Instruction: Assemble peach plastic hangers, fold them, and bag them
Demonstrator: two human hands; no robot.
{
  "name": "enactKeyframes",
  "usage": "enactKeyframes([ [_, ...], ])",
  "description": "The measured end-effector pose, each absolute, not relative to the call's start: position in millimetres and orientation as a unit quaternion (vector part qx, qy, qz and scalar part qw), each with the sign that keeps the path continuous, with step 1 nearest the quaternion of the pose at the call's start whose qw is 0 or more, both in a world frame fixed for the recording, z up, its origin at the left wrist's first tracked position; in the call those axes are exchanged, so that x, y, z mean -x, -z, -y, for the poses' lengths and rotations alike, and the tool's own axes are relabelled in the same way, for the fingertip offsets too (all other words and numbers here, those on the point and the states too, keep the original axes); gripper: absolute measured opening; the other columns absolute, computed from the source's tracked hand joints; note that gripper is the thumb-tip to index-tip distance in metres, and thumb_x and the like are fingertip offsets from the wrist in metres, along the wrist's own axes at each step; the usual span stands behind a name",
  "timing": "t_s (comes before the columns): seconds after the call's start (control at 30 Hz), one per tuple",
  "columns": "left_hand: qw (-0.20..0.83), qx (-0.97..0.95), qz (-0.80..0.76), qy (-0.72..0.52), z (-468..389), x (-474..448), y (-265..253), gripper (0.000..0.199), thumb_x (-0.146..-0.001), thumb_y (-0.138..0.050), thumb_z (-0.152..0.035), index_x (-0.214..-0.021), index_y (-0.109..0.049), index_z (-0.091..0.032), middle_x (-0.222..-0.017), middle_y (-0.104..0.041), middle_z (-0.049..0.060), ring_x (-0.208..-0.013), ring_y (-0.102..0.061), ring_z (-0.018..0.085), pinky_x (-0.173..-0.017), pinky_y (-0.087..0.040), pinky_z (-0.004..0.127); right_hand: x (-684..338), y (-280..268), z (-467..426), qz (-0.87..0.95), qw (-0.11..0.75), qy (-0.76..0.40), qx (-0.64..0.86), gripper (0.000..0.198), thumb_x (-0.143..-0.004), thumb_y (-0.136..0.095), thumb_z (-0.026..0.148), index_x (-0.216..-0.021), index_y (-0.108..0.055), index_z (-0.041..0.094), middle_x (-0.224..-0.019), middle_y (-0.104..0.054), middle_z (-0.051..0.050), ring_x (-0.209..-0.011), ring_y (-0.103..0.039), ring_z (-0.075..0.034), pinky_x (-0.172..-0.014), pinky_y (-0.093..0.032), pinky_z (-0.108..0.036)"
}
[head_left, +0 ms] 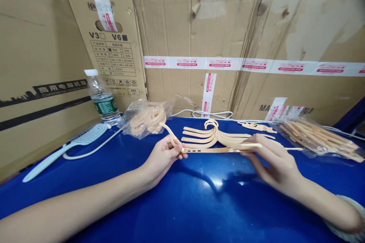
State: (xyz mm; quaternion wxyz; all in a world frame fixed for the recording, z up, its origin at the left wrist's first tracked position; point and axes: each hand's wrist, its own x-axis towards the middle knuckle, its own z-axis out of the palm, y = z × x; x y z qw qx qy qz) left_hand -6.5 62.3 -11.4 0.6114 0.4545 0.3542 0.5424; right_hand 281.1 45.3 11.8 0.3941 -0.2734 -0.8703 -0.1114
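Observation:
Above the blue table top, a beige plastic hanger (209, 150) is stretched level between my two hands. My left hand (164, 155) pinches its left end, where a curved arm rises up and left and small slots show in the bar. At the right part, my right hand (275, 159) has its fingers closed around the pieces from above; its exact grip is partly hidden. Just behind lies a stack of beige hangers (215, 136) with their hooks together, fanned out on the table.
A bag of curved beige pieces (155, 119) lies behind left, near a water bottle (104, 98) and a light blue hairbrush (82, 136). A bag of straight beige pieces (319, 136), small loose pieces (256, 127) and a white cable (211, 115) lie toward the cardboard (185, 26).

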Motion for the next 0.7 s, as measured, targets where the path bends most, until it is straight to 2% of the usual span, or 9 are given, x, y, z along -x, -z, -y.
enactKeyframes([
  [0.17,0.58,-0.448,-0.371,-0.57,-60.9,7.7,11.4,0.026,-0.065,-0.083,-0.017,-0.068,-0.058,-0.014,-0.064,-0.063,-0.002,-0.056,-0.059,0.01,-0.054,-0.042,0.021,-279.4,-8.8,-42.8,0.862,0.399,0.105,0.295,0.032,-0.09,-0.054,0.011,-0.117,-0.057,0.026,-0.088,-0.069,-0.005,-0.075,-0.066,-0.019,-0.067,-0.052,-0.029],
  [0.37,0.587,-0.433,-0.372,-0.573,-59.1,6.2,11.4,0.036,-0.059,-0.09,-0.032,-0.072,-0.062,-0.014,-0.07,-0.068,0.0,-0.065,-0.066,0.013,-0.068,-0.053,0.026,-280.4,-8.3,-46.1,0.843,0.403,0.067,0.351,0.028,-0.092,-0.054,0.016,-0.118,-0.058,0.024,-0.098,-0.071,-0.006,-0.081,-0.069,-0.018,-0.07,-0.056,-0.027],
  [0.53,0.61,-0.434,-0.366,-0.553,-58.9,6.9,8.0,0.04,-0.054,-0.093,-0.035,-0.068,-0.062,-0.014,-0.074,-0.069,0.0,-0.079,-0.07,0.015,-0.077,-0.054,0.024,-283.0,-3.4,-50.1,0.807,0.412,-0.003,0.423,0.024,-0.093,-0.055,0.027,-0.114,-0.062,0.02,-0.086,-0.07,-0.006,-0.071,-0.066,-0.017,-0.057,-0.055,-0.024],
  [0.63,0.617,-0.442,-0.376,-0.532,-59.0,6.8,6.2,0.037,-0.061,-0.089,-0.038,-0.072,-0.063,-0.014,-0.08,-0.072,0.003,-0.081,-0.071,0.017,-0.078,-0.054,0.025,-284.2,-3.5,-51.8,0.796,0.414,-0.043,0.44,0.026,-0.093,-0.054,0.032,-0.113,-0.064,0.019,-0.082,-0.068,-0.006,-0.067,-0.064,-0.017,-0.052,-0.053,-0.025],
  [0.7,0.593,-0.486,-0.399,-0.502,-54.2,5.4,5.1,0.03,-0.074,-0.079,-0.041,-0.075,-0.064,-0.015,-0.085,-0.074,0.007,-0.077,-0.071,0.018,-0.076,-0.055,0.029,-285.2,-5.6,-53.2,0.795,0.41,-0.058,0.443,0.027,-0.093,-0.054,0.034,-0.112,-0.064,0.018,-0.081,-0.068,-0.007,-0.067,-0.063,-0.018,-0.052,-0.052,-0.026],
])
